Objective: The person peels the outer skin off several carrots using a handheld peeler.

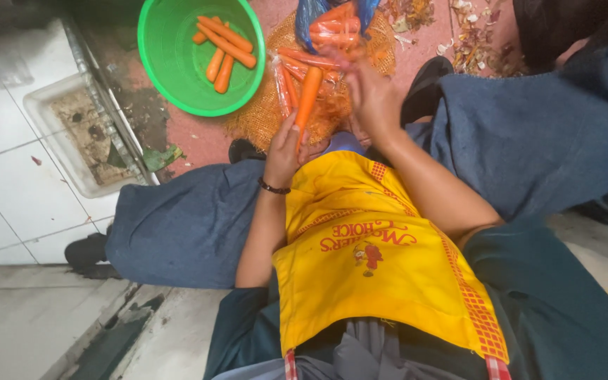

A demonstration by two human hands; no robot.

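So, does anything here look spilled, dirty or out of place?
Yes. Dry peelings lie scattered on the red floor at the top right, outside the green basin. A torn green leaf scrap lies beside the floor drain.

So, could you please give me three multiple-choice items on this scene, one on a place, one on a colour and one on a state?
1. Where do the peeled carrots lie?
A. in the bowl
B. on the apron
C. in the floor drain

2. What colour is the bowl?
A. blue
B. green
C. yellow

3. What is the left hand doing?
A. resting flat on a knee
B. hanging free
C. gripping a carrot at its lower end

Answers:
1 A, several carrots lie inside the bowl on the floor.
2 B, its rim and wall are bright green.
3 C, its fingers wrap the carrot's lower end, while the blurred right hand is raised beside the carrot over the sack.
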